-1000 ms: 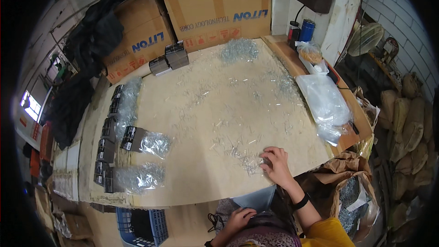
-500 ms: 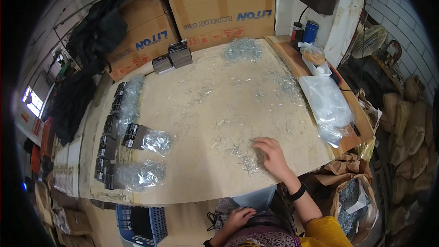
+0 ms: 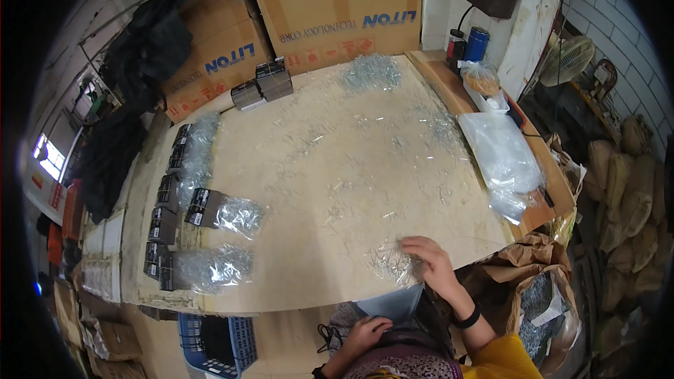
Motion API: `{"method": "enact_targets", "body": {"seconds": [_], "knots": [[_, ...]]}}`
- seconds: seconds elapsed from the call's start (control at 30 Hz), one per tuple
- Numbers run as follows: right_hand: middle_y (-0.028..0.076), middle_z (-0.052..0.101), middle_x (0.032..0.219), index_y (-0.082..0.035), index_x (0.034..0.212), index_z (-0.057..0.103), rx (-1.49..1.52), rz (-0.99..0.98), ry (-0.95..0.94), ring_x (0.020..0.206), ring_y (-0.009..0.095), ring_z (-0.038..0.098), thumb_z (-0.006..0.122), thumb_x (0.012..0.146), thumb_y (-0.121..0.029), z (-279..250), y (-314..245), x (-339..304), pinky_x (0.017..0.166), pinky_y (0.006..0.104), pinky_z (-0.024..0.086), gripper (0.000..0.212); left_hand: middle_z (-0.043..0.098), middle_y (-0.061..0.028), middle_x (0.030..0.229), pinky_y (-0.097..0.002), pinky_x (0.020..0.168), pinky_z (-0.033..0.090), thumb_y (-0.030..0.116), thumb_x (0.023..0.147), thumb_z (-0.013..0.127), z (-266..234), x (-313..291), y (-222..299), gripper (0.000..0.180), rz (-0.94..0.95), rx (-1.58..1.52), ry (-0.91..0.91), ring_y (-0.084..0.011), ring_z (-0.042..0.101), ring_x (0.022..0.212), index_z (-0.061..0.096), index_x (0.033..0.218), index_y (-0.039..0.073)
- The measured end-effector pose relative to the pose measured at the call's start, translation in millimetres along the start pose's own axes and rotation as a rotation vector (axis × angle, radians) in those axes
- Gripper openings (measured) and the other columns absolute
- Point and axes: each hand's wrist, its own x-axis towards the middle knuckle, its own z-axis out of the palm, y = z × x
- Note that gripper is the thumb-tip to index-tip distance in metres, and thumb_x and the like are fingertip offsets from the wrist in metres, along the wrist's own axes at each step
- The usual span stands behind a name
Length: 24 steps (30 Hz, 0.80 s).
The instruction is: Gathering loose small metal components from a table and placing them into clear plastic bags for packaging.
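Observation:
At the front edge of the worktable [image 3: 302,189], my right hand [image 3: 432,265] lies with fingers stretched and slightly bent, against a small heap of thin, shiny, pin-like pieces [image 3: 390,262]. Nothing shows gripped in it. Just below the edge, a light-blue tray-like container [image 3: 393,304] sits over my lap. My left hand [image 3: 369,333] is curled at its near left side, fingers closed on the rim as far as I can see. Similar pieces lie scattered over the tabletop, with a larger pile [image 3: 372,74] at the far side.
Bundled dark cards with clear bags [image 3: 214,267] line the left side; more card bundles [image 3: 261,85] stand before cardboard boxes [image 3: 337,10]. Clear plastic bags [image 3: 502,158] lie on the wooden ledge at right. A paper sack [image 3: 526,267] and blue basket [image 3: 217,344] stand below.
My right hand has moved toward the front edge and slightly right, and the near heap of pieces has shifted with it. My left hand has stayed at the container.

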Motion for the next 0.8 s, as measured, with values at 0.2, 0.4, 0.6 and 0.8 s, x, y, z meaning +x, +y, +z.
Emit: {"method": "enact_targets", "body": {"seconds": [0.2,0.4,0.6,0.8], "knots": [[0.014,0.061,0.127,-0.002,0.111,0.067,0.019,0.074,-0.066,0.129,0.033,0.050,0.042,0.066,0.024,6.5,-4.5,-23.8,0.109,0.0379,0.039,0.057,0.070,-0.0145,0.090,-0.0371,0.072,0.054,0.013,0.085,0.071,3.2,1.3,-2.0,0.014,0.068,0.000,0.045,-0.0309,0.067,0.079,0.071,0.097,0.006],[0.010,0.058,0.133,-0.006,0.117,0.066,0.068,-0.011,-0.050,0.130,0.030,0.048,0.049,0.076,0.015,21.3,-1.4,-17.0,0.111,0.0422,0.036,0.050,0.070,-0.0141,0.090,-0.0367,0.072,0.054,0.012,0.084,0.072,2.5,2.9,3.2,0.014,0.038,0.003,0.038,-0.0310,0.067,0.079,0.070,0.096,0.005],[0.005,0.049,0.144,-0.017,0.131,0.058,-0.462,-0.214,-0.244,0.134,0.027,0.043,0.064,0.087,-0.031,34.8,-27.9,-13.9,0.113,0.0482,0.029,0.046,0.070,-0.0138,0.089,-0.0355,0.072,0.054,0.014,0.082,0.075,3.8,-1.8,-1.9,0.016,-0.063,-0.085,0.023,-0.0288,0.068,0.080,0.071,0.095,0.006],[0.006,0.045,0.146,-0.015,0.131,0.057,-0.359,-0.205,-0.138,0.137,0.028,0.038,0.063,0.086,-0.043,34.5,-18.8,-40.9,0.113,0.0498,0.027,0.054,0.070,-0.0139,0.090,-0.0342,0.073,0.054,0.015,0.081,0.077,3.9,-3.1,3.1,0.017,0.001,-0.074,0.021,-0.0281,0.068,0.080,0.071,0.094,0.005]]}}
